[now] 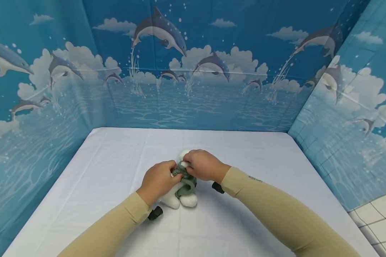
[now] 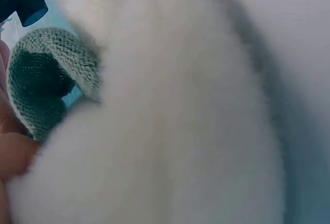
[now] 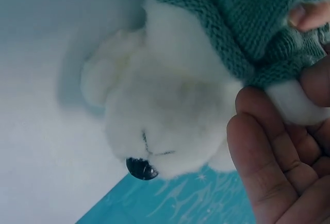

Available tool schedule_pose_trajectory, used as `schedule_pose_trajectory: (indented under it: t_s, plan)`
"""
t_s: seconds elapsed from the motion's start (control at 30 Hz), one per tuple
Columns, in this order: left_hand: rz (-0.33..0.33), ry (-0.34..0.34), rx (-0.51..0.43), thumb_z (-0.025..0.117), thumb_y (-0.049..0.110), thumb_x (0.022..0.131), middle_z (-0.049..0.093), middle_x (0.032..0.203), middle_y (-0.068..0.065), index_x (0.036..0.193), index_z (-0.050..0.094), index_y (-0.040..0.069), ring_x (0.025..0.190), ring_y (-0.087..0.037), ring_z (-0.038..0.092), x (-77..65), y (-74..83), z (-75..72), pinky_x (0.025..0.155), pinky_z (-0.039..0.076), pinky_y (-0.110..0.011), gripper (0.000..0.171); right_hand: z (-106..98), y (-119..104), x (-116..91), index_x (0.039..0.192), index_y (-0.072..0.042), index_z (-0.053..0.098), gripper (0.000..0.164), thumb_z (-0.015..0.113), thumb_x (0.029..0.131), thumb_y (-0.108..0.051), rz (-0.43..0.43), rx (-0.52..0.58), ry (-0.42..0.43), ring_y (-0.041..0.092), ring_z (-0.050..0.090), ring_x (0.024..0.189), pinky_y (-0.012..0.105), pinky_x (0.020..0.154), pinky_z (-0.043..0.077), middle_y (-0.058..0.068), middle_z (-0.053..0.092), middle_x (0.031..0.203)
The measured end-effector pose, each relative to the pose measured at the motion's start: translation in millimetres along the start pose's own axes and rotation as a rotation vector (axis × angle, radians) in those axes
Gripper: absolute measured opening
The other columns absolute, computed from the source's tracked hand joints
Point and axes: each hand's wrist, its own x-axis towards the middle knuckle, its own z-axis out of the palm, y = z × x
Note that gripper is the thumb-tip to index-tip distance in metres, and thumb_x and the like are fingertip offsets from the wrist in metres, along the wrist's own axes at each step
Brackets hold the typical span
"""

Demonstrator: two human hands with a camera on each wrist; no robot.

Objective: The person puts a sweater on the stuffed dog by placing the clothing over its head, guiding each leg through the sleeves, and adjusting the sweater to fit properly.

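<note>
Small dark lettering [image 1: 255,179] ran along the tan right sleeve [image 1: 276,203], too small to read with certainty. In the head view the white plush toy [image 1: 172,199] lay on the white-covered bench [image 1: 67,185], at 6 o'clock from the centre, its head towards 12 o'clock and its feet towards 6. The left hand [image 1: 159,178], coming in from 7 o'clock, pinched the green knitted garment [image 1: 187,187] at the toy's body; the right hand [image 1: 206,165], from 4 o'clock, was clamped with fingers and thumb on the toy's white limb [image 3: 294,100], close to the knit's edge. That right hand hid much of the toy's head from above, while the right wrist view showed its shiny black nose [image 3: 142,168] and dark stitched lines [image 3: 150,153] at 7 o'clock. The left wrist view was mostly blocked by blurred white fur, yet at 10 o'clock it looked into a round opening of the knit, which the head view barely gave. Black wrist devices sat under both cuffs, one [image 1: 155,213] at 7 o'clock, another [image 1: 218,187] at 5. A dolphin-printed backdrop [image 1: 196,103] rose from 9 round to 3 o'clock, with white tiles [image 1: 384,214] at 4
</note>
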Motion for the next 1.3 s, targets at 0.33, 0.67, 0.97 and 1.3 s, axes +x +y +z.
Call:
schedule_pose_trajectory:
  t_s: [0.33,0.67,0.97,1.3]
  plan:
    - [-0.037,-0.114,0.102,0.078,0.025,0.092,0.058,0.086,-0.001,0.090,0.068,0.020,0.073,-0.018,0.053,-0.7,-2.2,-10.5,0.064,0.044,-0.033,0.012,-10.2,2.9,-5.5,0.104,-0.012,0.072,0.007,0.065,0.103,-0.011,0.023,0.098,0.012,0.011,0.054,0.078,0.031,0.075,0.049,-0.002,0.067,0.095]
    - [-0.059,-0.195,0.080,0.073,0.052,0.096,0.057,0.091,-0.001,0.089,0.062,0.016,0.075,-0.018,0.052,3.8,2.3,-11.8,0.066,0.043,-0.033,0.039,-11.6,1.5,-6.6,0.130,-0.010,0.068,0.026,0.063,0.104,-0.011,-0.004,0.153,-0.039,0.015,0.058,0.094,0.035,0.086,0.054,0.004,0.063,0.114]
    - [-0.121,-0.199,0.089,0.080,0.035,0.093,0.058,0.088,-0.001,0.094,0.064,0.014,0.072,-0.017,0.054,8.2,2.2,-4.5,0.065,0.045,-0.033,0.027,-7.8,2.4,-9.2,0.120,-0.007,0.071,0.019,0.059,0.105,-0.006,-0.011,0.205,0.045,0.016,0.063,0.101,0.033,0.087,0.057,0.006,0.069,0.114]
    - [-0.156,-0.246,0.031,0.082,0.033,0.089,0.062,0.086,0.001,0.096,0.059,0.015,0.072,-0.016,0.056,1.0,-6.2,-9.4,0.064,0.045,-0.032,0.030,-5.2,16.5,-24.1,0.112,-0.010,0.070,0.018,0.056,0.104,-0.003,0.052,0.353,0.073,0.015,0.058,0.088,0.035,0.080,0.053,0.003,0.069,0.108]
